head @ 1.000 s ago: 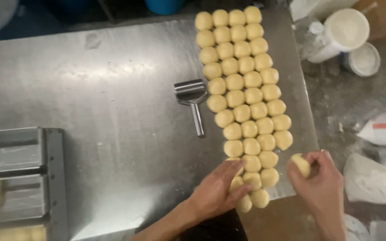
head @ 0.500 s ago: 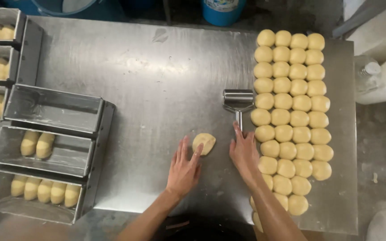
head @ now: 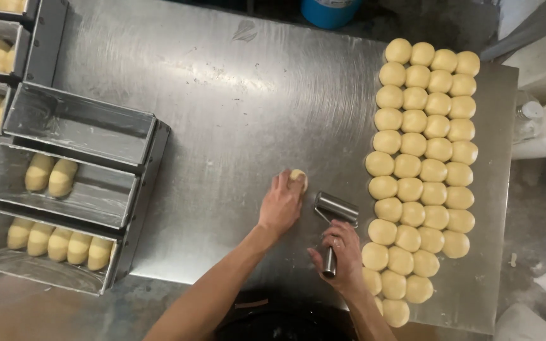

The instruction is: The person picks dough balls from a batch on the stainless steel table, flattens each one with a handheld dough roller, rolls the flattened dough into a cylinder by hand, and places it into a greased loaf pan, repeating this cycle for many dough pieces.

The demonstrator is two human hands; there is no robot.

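Head view: looked straight down on a steel tabletop point(head: 222, 101) with both bare hands near its front edge.
Left hand point(head: 280, 205): lay palm down on the tabletop, fingers together and curved over a single dough ball point(head: 298, 176), whose far edge alone showed past the fingertips; the grip was pressed onto the dough rather than spread.
Dough ball: sat on bare steel near the middle of the tabletop, just left of the roller and well apart from the loaf tins.
Right hand point(head: 344, 256): its grip was wrapped tight around the handle of a small metal roller point(head: 335, 207); the handle end showed below the fingers.
Roller: its shiny drum lay crosswise beyond the right hand, between the left hand and the dough rows, close to both; whether it touched the steel could not be told.
Dough rows point(head: 421, 158): round pale balls packed touching one another, about four across, ran from the far edge to the near edge along the right side of the tabletop.
Loaf tins point(head: 71, 183): strapped metal tins stood at the left; the farthest tin of the set was bare, the middle one held two dough pieces, the nearest a row of five.
Blue container point(head: 330, 9): stood beyond the far edge.
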